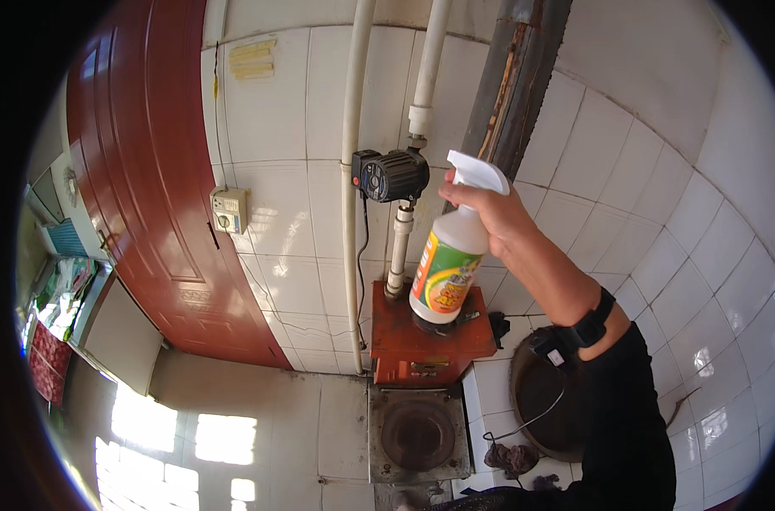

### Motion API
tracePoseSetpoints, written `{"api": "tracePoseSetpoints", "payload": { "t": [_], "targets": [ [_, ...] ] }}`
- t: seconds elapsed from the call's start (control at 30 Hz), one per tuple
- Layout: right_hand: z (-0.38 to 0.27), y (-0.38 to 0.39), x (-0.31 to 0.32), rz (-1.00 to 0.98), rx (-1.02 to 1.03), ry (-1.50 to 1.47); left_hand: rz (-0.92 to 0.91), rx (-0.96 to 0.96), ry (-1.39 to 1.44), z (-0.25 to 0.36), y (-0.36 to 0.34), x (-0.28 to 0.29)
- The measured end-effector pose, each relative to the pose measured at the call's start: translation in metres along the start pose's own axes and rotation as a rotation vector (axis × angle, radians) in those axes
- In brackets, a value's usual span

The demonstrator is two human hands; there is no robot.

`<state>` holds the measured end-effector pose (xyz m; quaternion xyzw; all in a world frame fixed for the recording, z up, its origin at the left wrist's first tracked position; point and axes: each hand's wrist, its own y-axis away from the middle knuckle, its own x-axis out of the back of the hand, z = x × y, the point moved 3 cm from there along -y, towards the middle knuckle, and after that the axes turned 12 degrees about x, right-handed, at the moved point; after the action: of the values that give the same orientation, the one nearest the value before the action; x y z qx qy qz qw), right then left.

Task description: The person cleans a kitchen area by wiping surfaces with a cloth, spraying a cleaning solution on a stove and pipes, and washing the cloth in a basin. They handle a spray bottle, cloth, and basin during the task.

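My right hand [500, 215] is closed round the neck of a white spray bottle [449, 266] with a green, yellow and orange label. The white trigger head rises above my fingers. A black sleeve and a black band with a small device and a cable are on this arm. In the picture, the bottle's base overlaps the top of a red metal stove box [396, 334]; I cannot tell whether they touch. To the upper left of the bottle, a black circulation pump [393, 176] sits on white pipes. My left hand does not show.
A dark flue pipe [524, 94] runs up behind my hand. In front of the box lies a round stove plate [418, 434]. A dark round pan [532, 417] and a crumpled rag [512, 460] are under my forearm. A red door [161, 162] stands left.
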<state>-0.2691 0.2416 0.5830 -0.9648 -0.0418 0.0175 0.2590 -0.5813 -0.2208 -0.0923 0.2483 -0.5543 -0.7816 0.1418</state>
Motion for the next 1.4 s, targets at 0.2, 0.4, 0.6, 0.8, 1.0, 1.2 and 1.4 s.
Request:
{"api": "tracePoseSetpoints", "payload": {
  "t": [0.2, 0.4, 0.6, 0.8, 1.0, 1.2, 1.4],
  "targets": [
    [0.027, 0.130, 0.079, -0.116, -0.252, 0.059, 0.200, -0.022, -0.263, 0.050, 0.010, -0.032],
    [0.034, 0.250, 0.196, 0.047, -0.432, 0.280, 0.133, -0.099, -0.478, 0.125, 0.037, -0.107],
    [0.002, 0.407, 0.346, 0.600, -0.442, 0.447, 0.114, -0.034, -0.722, 0.144, 0.025, -0.163],
    [-0.018, 0.565, 0.456, 1.076, -0.441, 0.781, 0.104, -0.022, -0.865, 0.125, 0.020, -0.228],
    [0.017, 0.673, 0.559, 1.339, -0.445, 0.847, 0.011, -0.081, -1.065, 0.079, 0.026, -0.328],
    [0.069, 0.717, 0.661, 1.502, -0.397, 0.787, -0.176, -0.620, -1.396, 0.013, 0.059, -0.472],
    [0.115, 0.727, 0.748, 1.501, -0.241, 0.930, -0.828, -1.069, -1.935, -0.104, 0.125, -0.572]
  ]
}}
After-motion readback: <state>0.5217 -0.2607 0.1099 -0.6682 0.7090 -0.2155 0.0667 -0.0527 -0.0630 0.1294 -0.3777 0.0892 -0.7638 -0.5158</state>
